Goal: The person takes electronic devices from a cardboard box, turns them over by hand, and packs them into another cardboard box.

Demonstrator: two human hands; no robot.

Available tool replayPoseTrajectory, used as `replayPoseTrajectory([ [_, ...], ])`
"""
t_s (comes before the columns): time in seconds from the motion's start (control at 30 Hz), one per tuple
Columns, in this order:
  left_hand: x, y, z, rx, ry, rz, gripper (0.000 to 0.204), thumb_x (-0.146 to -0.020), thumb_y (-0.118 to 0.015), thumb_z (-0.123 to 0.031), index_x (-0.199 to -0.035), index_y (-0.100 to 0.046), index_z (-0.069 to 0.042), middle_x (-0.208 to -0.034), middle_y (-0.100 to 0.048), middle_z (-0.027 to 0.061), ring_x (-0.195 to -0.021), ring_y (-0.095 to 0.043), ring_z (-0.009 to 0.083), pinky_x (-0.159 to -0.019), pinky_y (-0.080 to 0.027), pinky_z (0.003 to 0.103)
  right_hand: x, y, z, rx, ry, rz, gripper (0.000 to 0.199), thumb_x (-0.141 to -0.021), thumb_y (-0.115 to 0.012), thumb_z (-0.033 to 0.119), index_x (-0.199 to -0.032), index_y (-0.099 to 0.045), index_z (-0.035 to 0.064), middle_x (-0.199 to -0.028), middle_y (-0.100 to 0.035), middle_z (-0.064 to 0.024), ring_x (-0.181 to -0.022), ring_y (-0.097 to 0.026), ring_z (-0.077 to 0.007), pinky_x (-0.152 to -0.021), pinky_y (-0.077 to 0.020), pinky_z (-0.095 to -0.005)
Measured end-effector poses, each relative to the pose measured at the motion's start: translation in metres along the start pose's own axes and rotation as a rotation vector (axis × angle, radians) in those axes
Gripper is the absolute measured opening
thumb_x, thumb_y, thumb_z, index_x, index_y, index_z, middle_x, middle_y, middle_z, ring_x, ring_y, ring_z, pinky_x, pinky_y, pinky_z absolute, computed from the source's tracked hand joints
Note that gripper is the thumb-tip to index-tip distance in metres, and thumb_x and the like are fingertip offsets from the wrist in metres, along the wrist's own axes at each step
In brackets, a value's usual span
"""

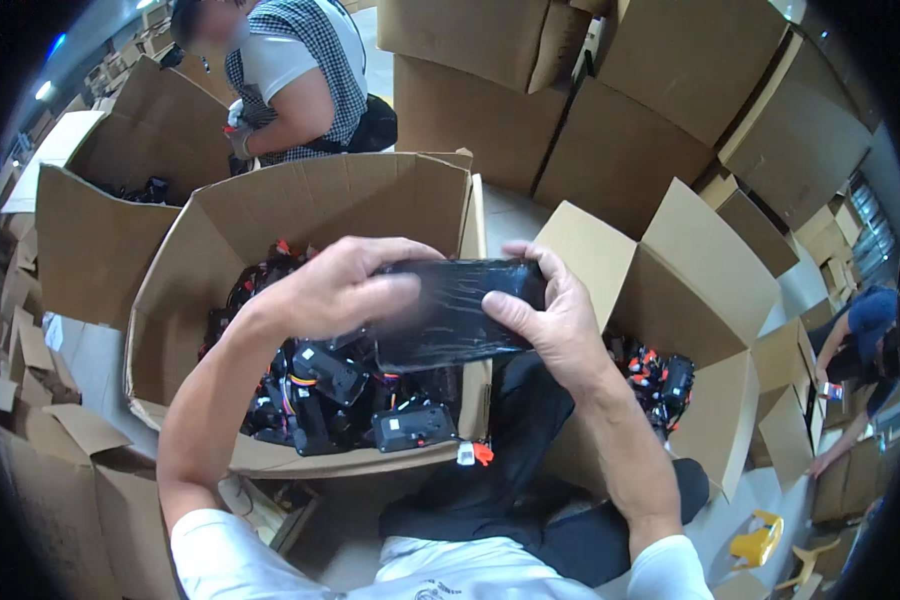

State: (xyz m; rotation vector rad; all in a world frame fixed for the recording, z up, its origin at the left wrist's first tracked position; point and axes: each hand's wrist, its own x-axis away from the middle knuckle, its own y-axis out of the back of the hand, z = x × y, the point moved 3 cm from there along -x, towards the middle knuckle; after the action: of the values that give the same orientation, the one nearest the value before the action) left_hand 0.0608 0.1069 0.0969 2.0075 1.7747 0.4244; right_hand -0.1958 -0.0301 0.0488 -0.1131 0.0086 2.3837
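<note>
Between my two hands, above the right side of an open cardboard box (310, 465), is a flat black plastic-wrapped pack (455, 315) with a shiny, creased surface. My right hand (560, 320) grips its right end, the thumb on top and the fingers around the far edge. My left hand (355, 285) is closed about the left end, its thumb and fingertips smeared by motion. Below, the box holds a heap of black cased units (330, 375) with coloured wires and orange-red connectors. A white tag and an orange connector (483, 454) hang over the box's near rim.
At my right, another open carton (705, 270) holds more black units (660, 385). A co-worker (295, 90) stands beyond my box, near a further carton (100, 245). Tall cartons (610, 130) stand behind. Another person (860, 340) bends at the far right, near a yellow stool (757, 540).
</note>
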Motion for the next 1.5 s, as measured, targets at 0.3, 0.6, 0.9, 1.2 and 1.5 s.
replayPoseTrajectory([
  [0.3, 0.102, -0.004, 0.427, -0.644, 1.062, -0.37, 0.049, -0.106, -0.081, -0.032, -0.131, -0.079, 0.01, -0.14, -0.08, 0.0364, -0.131, -0.08, 0.049, -0.106, -0.067, 0.054, 0.091, 0.055, -0.024, -0.518, -0.32, -0.085, 0.057, -0.106, -0.091, 0.008, -0.155, -0.065, -0.0065, -0.144, -0.078, -0.016, -0.131, -0.078, -0.0243, -0.114, -0.0656, -0.0403],
  [0.6, -0.018, -0.048, 0.043, 0.008, 0.246, -0.737, 0.03, -0.119, -0.063, -0.014, -0.135, -0.071, 0.009, -0.083, -0.071, 0.0072, -0.058, -0.064, 0.0112, -0.052, -0.053, 0.031, 0.099, 0.088, -0.025, -0.34, 0.085, -0.439, 0.042, -0.118, -0.077, 0.015, -0.152, -0.067, -0.0078, -0.143, -0.077, -0.0124, -0.127, -0.073, -0.0173, -0.117, -0.058, -0.0343],
  [0.9, -0.096, -0.232, -0.16, -0.017, -0.014, -0.556, 0.034, -0.122, -0.067, -0.015, -0.148, -0.065, 0.007, -0.091, -0.073, 0.0049, -0.072, -0.067, 0.0076, -0.062, -0.056, 0.029, 0.175, 0.118, 0.049, -0.149, 0.387, -0.566, 0.082, -0.106, -0.094, 0.028, -0.163, -0.046, -0.0076, -0.15, -0.067, -0.016, -0.134, -0.07, -0.0212, -0.121, -0.0567, -0.0392],
  [1.2, -0.267, -0.284, -0.291, -0.324, -0.216, 0.088, 0.108, -0.068, -0.104, -0.016, -0.167, -0.06, -0.004, -0.154, -0.062, 0.0224, -0.146, -0.064, 0.0409, -0.124, -0.053, 0.051, 0.258, 0.376, 0.124, 0.332, 0.557, -0.471, 0.079, -0.093, -0.097, 0.023, -0.158, -0.058, 0.0003, -0.134, -0.074, -0.0101, -0.123, -0.072, -0.0158, -0.111, -0.0598, -0.0363],
  [1.5, -0.466, -0.489, -0.272, 0.102, -0.085, 0.565, 0.111, -0.074, -0.115, -0.051, -0.153, -0.065, 0.008, -0.131, -0.079, 0.0107, -0.118, -0.076, 0.0183, -0.109, -0.061, 0.035, 0.27, 0.587, 0.052, 0.208, 0.525, -0.526, 0.064, -0.104, -0.092, 0.029, -0.155, -0.069, -0.0002, -0.139, -0.076, -0.0111, -0.132, -0.072, -0.0178, -0.115, -0.0597, -0.0383],
])
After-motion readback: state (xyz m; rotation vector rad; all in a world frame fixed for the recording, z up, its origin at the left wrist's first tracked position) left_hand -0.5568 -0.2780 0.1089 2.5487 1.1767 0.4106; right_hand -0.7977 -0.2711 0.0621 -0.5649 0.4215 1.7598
